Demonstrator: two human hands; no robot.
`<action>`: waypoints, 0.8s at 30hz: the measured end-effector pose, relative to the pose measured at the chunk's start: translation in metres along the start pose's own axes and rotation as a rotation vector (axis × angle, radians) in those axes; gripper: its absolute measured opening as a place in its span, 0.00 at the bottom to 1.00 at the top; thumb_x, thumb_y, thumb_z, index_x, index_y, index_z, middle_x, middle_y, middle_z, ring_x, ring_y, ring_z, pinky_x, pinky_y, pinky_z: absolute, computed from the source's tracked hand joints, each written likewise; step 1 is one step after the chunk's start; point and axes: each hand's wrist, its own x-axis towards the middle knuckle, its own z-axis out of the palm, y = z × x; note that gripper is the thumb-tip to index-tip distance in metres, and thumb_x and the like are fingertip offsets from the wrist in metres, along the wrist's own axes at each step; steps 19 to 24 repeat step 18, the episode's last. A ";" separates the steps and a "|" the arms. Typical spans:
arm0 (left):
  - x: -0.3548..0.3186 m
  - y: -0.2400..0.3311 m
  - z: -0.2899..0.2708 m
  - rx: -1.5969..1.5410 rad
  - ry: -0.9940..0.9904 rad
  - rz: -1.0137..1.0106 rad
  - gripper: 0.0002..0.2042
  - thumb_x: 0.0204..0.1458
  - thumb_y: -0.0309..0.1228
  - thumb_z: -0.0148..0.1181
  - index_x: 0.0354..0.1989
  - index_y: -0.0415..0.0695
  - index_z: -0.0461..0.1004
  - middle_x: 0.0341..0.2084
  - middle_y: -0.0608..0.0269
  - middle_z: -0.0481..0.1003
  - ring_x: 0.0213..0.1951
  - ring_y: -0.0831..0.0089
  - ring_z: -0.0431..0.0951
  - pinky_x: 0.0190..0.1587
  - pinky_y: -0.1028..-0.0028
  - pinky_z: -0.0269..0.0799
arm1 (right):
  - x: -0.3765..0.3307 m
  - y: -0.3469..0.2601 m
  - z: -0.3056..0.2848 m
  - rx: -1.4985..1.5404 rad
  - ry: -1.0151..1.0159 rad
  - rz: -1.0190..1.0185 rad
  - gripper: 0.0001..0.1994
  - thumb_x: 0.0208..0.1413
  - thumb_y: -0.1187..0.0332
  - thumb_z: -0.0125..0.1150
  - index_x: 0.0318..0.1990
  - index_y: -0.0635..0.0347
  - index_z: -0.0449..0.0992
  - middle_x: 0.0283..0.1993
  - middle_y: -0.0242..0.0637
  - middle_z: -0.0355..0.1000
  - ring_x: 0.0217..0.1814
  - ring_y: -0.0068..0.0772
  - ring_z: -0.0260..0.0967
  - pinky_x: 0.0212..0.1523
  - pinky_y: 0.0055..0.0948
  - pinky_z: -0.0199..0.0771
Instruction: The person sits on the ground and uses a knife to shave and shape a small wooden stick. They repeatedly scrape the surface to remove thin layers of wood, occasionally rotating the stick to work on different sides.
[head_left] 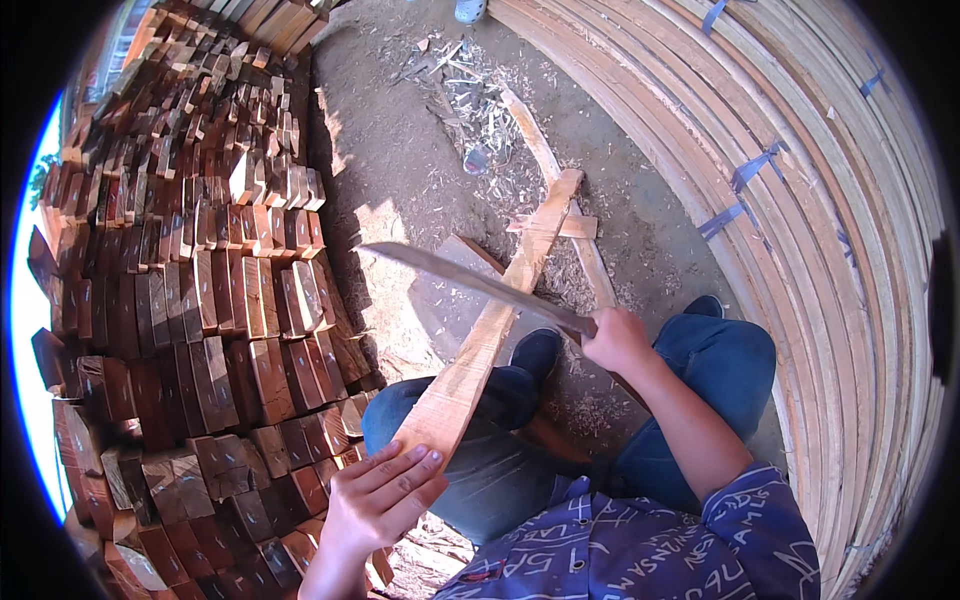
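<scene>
My right hand (614, 342) is closed round the handle of a machete (455, 273). Its long blade points left and crosses above a pale wooden board (468, 370), whether touching it I cannot tell. The board slants away from me, wide at the near end and narrower at the far end. My left hand (388, 497) grips that near end over my left thigh, fingers flat on the top face and thumb hidden. The board's far end lies over a short wood piece (580, 227) and a long wooden strip (534, 135) on the ground.
Stacked cut wood blocks (200, 300) rise along the left. Long planks (800, 200) tied with blue straps (752, 168) curve along the right. Wood shavings (490, 115) litter the ground ahead. A flat wood piece (472, 256) lies under the blade. My bent knees flank the work.
</scene>
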 end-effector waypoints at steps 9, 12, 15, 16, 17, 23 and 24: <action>0.000 0.006 0.004 -0.009 0.099 -0.070 0.07 0.41 0.26 0.69 0.30 0.48 0.80 0.35 0.63 0.83 0.42 0.68 0.84 0.49 0.65 0.80 | -0.003 0.006 -0.005 0.078 0.061 0.115 0.15 0.51 0.60 0.64 0.37 0.65 0.80 0.35 0.55 0.77 0.44 0.55 0.76 0.47 0.45 0.74; 0.002 0.012 0.000 -0.004 0.087 -0.085 0.07 0.43 0.26 0.69 0.33 0.48 0.81 0.36 0.64 0.83 0.44 0.69 0.83 0.50 0.65 0.80 | -0.011 0.004 -0.002 0.121 0.088 0.093 0.15 0.50 0.60 0.65 0.36 0.65 0.80 0.33 0.55 0.77 0.42 0.55 0.76 0.46 0.46 0.74; -0.001 0.016 0.001 -0.065 0.139 -0.157 0.09 0.44 0.24 0.68 0.35 0.47 0.82 0.37 0.60 0.83 0.43 0.66 0.84 0.47 0.67 0.81 | -0.026 -0.001 -0.007 0.171 0.086 0.091 0.15 0.50 0.60 0.65 0.35 0.65 0.80 0.33 0.56 0.77 0.42 0.55 0.76 0.45 0.46 0.74; -0.006 0.014 0.006 -0.113 0.208 -0.241 0.09 0.43 0.22 0.67 0.35 0.46 0.82 0.37 0.58 0.83 0.42 0.64 0.84 0.47 0.67 0.81 | -0.034 -0.004 -0.008 0.208 0.077 0.087 0.14 0.50 0.60 0.66 0.35 0.65 0.81 0.34 0.56 0.77 0.42 0.54 0.77 0.45 0.46 0.74; -0.010 0.014 0.010 -0.167 0.269 -0.325 0.10 0.43 0.20 0.67 0.35 0.45 0.82 0.37 0.55 0.83 0.41 0.61 0.84 0.46 0.68 0.81 | -0.043 -0.005 -0.009 0.245 0.064 0.093 0.14 0.50 0.60 0.66 0.34 0.65 0.81 0.34 0.57 0.77 0.41 0.54 0.77 0.45 0.46 0.74; -0.013 0.016 0.008 -0.309 0.317 -0.568 0.10 0.45 0.20 0.67 0.36 0.45 0.82 0.38 0.55 0.83 0.37 0.63 0.85 0.45 0.70 0.80 | -0.050 -0.009 -0.012 0.169 0.015 0.098 0.14 0.51 0.60 0.66 0.37 0.62 0.81 0.34 0.55 0.77 0.42 0.53 0.77 0.47 0.44 0.75; -0.013 0.016 0.008 -0.309 0.317 -0.568 0.10 0.45 0.20 0.67 0.36 0.45 0.82 0.38 0.55 0.83 0.37 0.63 0.85 0.45 0.70 0.80 | -0.050 -0.009 -0.012 0.169 0.015 0.098 0.14 0.51 0.60 0.66 0.37 0.62 0.81 0.34 0.55 0.77 0.42 0.53 0.77 0.47 0.44 0.75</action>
